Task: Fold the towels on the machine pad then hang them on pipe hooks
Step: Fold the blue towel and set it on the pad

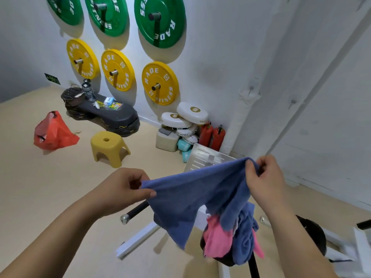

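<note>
A person's left hand (128, 187) pinches one top corner of a blue towel (196, 189) between thumb and curled fingers. From that hand the towel's top edge stretches rightward and slightly up and away to the right hand (267, 177), which grips the opposite corner in closed fingers. The long edge therefore runs side to side between the two hands, held in the air, while the rest of the cloth hangs down in a loose point below them. Directly beneath the right hand, a heap of towels (230, 239), pink and blue, lies crumpled on a dark pad (315, 235). The pad is nearer the right hand than the left, so laying the towel flat to fold probably means lowering it down and rightward. No hooks can be made out.
</note>
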{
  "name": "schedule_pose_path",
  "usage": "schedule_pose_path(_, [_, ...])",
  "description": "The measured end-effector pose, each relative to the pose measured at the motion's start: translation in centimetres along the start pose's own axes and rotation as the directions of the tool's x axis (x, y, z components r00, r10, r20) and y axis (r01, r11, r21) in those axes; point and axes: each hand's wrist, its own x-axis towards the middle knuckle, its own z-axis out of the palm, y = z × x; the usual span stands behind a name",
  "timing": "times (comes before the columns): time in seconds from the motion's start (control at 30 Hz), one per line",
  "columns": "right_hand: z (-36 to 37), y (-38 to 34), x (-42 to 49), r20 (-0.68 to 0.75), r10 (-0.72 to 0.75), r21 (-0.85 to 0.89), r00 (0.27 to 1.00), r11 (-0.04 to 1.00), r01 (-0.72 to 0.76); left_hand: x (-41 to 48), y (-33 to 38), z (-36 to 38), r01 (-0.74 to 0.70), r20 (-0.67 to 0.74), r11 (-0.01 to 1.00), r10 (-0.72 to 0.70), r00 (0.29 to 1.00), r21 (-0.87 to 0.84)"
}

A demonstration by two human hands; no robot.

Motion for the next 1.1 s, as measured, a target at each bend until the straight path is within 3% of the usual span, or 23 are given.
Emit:
schedule_pose_path(0.07, [0.5, -0.8, -1.0, -0.027, 0.009, 0.052, 1.000, 0.999, -0.008, -0.8, -0.9, -0.8, -0.025, -0.041, 0.999, 0.023, 0.999, -0.041])
schedule_pose_path(0.17, [1.5, -2.6, -3.4, 0.091, 0.026, 0.158, 0.996, 0.987, -0.040, -1.9, -0.6, -1.4, -0.105, -0.083, 0.981, 0.093, 0.992, -0.163])
schedule_pose_path(0.27, [2.9, -4.3, -6.6, 0.261, 0.035, 0.291, 0.965, 0.950, -0.114, -2.8, 1.0, -0.8, -0.256, -0.088, 0.958, 0.246, 0.965, -0.129])
schedule_pose_path(0.43, [4.4, -6.7, -11.0, 0.323, -0.012, 0.385, 0.946, 0.915, -0.120, -3.8, 1.9, 2.0, -0.464, -0.134, 0.880, 0.450, 0.883, -0.104])
schedule_pose_path(0.57, [4.6, -7.3, -13.0, 0.415, -0.083, 0.412, 0.906, 0.905, -0.106, -4.4, 1.4, 3.6, -0.464, -0.231, 0.872, 0.424, 0.876, -0.156])
schedule_pose_path(0.67, [4.1, -7.6, -13.6, 0.485, -0.138, 0.449, 0.864, 0.887, -0.110, -5.2, 1.3, 3.6, -0.391, -0.122, 0.875, 0.372, 0.920, -0.286])
schedule_pose_path(0.77, [3.2, -7.4, -13.4, 0.545, -0.165, 0.441, 0.822, 0.890, -0.114, -5.7, 1.5, 3.4, -0.369, 0.013, 0.893, 0.385, 0.923, -0.258])
schedule_pose_path(0.93, [1.5, -5.4, -12.6, 0.660, -0.171, 0.289, 0.732, 0.957, -0.037, -6.7, 2.5, 3.9, -0.438, -0.085, 0.898, 0.433, 0.898, -0.053])
schedule_pose_path(1.03, [0.9, -3.8, -12.7, 0.773, -0.155, 0.136, 0.615, 0.988, 0.079, -7.1, 2.9, 4.4, -0.442, -0.139, 0.896, 0.433, 0.891, -0.037])
schedule_pose_path(1.1, [0.6, -2.5, -12.8, 0.787, -0.117, 0.057, 0.606, 0.991, 0.118, -7.0, 2.9, 4.1, -0.406, -0.228, 0.912, 0.385, 0.894, -0.053])
